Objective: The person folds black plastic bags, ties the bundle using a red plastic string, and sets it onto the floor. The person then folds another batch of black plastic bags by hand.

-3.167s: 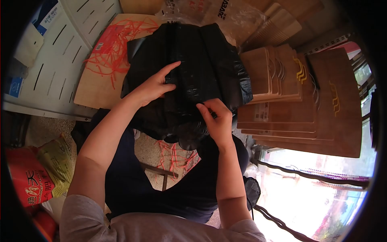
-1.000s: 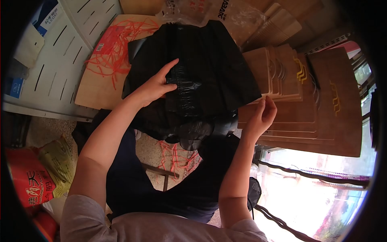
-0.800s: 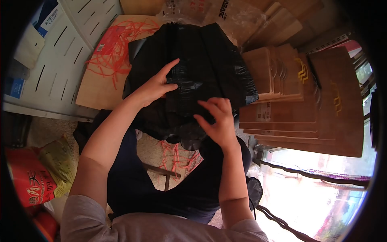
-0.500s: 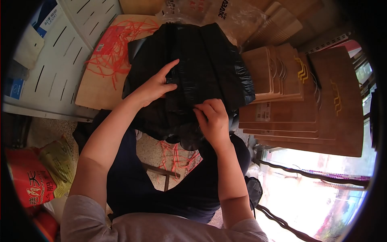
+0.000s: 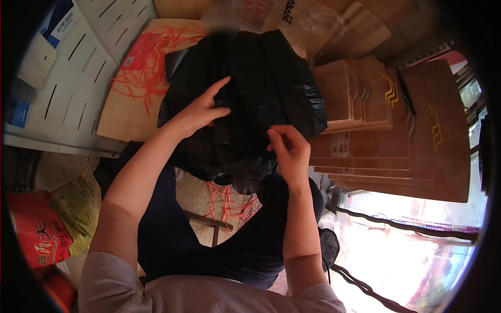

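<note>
Black plastic sheeting or bags [image 5: 261,78] lie heaped in front of me and hang over towards my lap. My left hand [image 5: 201,112] rests on the left part of the plastic, thumb and index finger spread apart. My right hand [image 5: 290,148] is over the lower right part of the black plastic, with thumb and index finger pinched together at its edge.
Red strips [image 5: 151,68] lie on a wooden board [image 5: 117,112] at the left, more on the floor. Wooden boards with hooks [image 5: 365,146] stand at the right. Clear plastic wrap [image 5: 308,26] is behind. A red and yellow sack [image 5: 39,224] sits at lower left.
My right hand went out to the right with a flap of black plastic, came back open, closed, and now sits slightly further right. My left hand has stayed in place.
</note>
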Available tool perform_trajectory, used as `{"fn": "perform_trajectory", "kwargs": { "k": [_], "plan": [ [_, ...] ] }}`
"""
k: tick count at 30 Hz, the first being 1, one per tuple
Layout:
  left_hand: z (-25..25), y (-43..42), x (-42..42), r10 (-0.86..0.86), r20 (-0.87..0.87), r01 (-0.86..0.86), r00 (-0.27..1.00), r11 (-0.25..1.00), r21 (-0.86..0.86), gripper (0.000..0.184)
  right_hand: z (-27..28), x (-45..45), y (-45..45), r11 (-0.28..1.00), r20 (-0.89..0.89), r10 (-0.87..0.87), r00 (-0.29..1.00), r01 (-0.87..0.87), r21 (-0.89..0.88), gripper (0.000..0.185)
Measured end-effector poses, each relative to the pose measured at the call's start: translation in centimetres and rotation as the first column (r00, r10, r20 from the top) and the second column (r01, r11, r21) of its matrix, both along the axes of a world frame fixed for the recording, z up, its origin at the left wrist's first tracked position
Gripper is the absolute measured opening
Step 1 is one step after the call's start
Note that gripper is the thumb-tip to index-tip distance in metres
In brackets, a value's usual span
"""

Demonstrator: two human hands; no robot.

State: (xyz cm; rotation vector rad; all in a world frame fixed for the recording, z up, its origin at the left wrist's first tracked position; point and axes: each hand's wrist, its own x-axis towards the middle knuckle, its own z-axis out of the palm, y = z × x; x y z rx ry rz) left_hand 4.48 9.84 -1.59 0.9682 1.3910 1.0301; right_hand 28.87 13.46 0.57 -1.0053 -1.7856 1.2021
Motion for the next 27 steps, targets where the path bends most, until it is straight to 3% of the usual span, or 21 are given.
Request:
{"fn": "perform_trajectory", "kwargs": {
  "k": [2, 4, 5, 6, 8, 9, 10, 11, 12, 13, 14, 17, 20, 22, 24, 26, 27],
  "plan": [
    [-0.3, 0.1, -0.1, -0.007, -0.008, 0.007, 1.0, 1.0, 0.006, 0.078, 0.1, 0.7, 0.8, 0.985, -0.189, -0.14, 0.972, 0.117, -0.124, 0.009],
    [-0.3, 0.1, -0.1, -0.009, -0.015, 0.009, 1.0, 1.0, 0.012, 0.078, 0.2, 2.6, 2.5, 0.923, -0.279, -0.385, 0.88, 0.371, -0.104, 0.013],
    [-0.2, 0.1, -0.1, -0.016, -0.005, 0.016, 1.0, 1.0, 0.015, 0.078, 0.4, 3.5, 3.2, 0.85, -0.32, -0.527, 0.787, 0.492, -0.19, 0.015],
    [-0.1, 0.0, -0.1, -0.022, 0.007, 0.022, 1.0, 1.0, 0.019, 0.079, 0.5, 4.1, 3.7, 0.838, -0.425, -0.517, 0.743, 0.54, -0.075, 0.016],
    [0.1, 0.0, 0.0, -0.015, -0.008, 0.015, 1.0, 1.0, 0.008, 0.078, 0.6, 4.5, 3.7, 0.651, -0.327, -0.656, 0.68, 0.729, 0.21, 0.014],
    [0.1, 0.1, 0.1, -0.008, -0.027, 0.007, 1.0, 1.0, -0.005, 0.078, 0.8, 4.3, 3.2, 0.65, -0.329, -0.655, 0.68, 0.729, 0.212, 0.014],
    [0.0, 0.2, 0.1, -0.007, -0.029, 0.007, 1.0, 1.0, -0.004, 0.078, 0.8, 3.8, 2.1, 0.836, -0.185, -0.459, 0.869, 0.493, 0.241, 0.015],
    [-0.2, 0.2, 0.1, -0.005, -0.015, 0.005, 1.0, 1.0, 0.009, 0.078, 1.0, 3.0, 1.3, 0.951, -0.039, -0.211, 0.977, 0.215, 0.223, 0.017],
    [-0.3, 0.2, 0.1, -0.004, -0.001, 0.004, 1.0, 1.0, 0.022, 0.078, 2.3, 1.7, 0.5, 0.941, 0.165, 0.018, 0.986, -0.072, 0.33, 0.027],
    [-0.2, 0.1, 0.0, -0.005, -0.004, 0.005, 1.0, 1.0, 0.017, 0.078, 1.2, 0.8, -0.1, 0.882, 0.261, 0.076, 0.962, -0.187, 0.433, 0.036],
    [-0.1, 0.0, 0.0, -0.004, -0.011, 0.004, 1.0, 1.0, 0.008, 0.078, 1.0, 0.0, -0.5, 0.821, 0.318, 0.091, 0.944, -0.251, 0.512, 0.034],
    [-0.1, 0.1, -0.2, -0.017, -0.016, 0.017, 1.0, 1.0, 0.002, 0.08, -0.6, -0.7, -0.4, 0.79, 0.364, 0.112, 0.925, -0.304, 0.532, 0.027],
    [-0.3, 0.1, -0.1, 0.007, 0.021, -0.007, 1.0, 1.0, -0.008, 0.087, -0.8, -1.0, -0.4, 0.805, 0.278, 0.052, 0.959, -0.205, 0.556, 0.018],
    [-0.1, 0.2, 0.0, 0.026, 0.039, -0.025, 0.999, 1.0, -0.013, 0.092, -0.3, -1.1, -0.7, 0.933, 0.188, -0.018, 0.982, -0.051, 0.357, 0.014],
    [-0.1, 0.2, 0.1, 0.222, 0.161, -0.221, 0.962, 0.975, -0.025, 0.1, -0.8, -0.8, 0.0, 0.942, 0.086, -0.052, 0.995, 0.021, 0.334, 0.013],
    [-0.1, 0.2, -0.4, 0.234, 0.156, -0.231, 0.96, 0.972, -0.033, 0.101, -1.7, -0.3, 0.7, 0.992, -0.075, -0.12, 0.99, 0.116, -0.058, 0.014],
    [0.2, 0.1, -0.3, 0.287, 0.184, -0.288, 0.94, 0.957, -0.018, 0.101, -1.0, 0.0, 0.9, 0.984, -0.13, -0.15, 0.98, 0.136, -0.116, 0.018]
  ]
}}
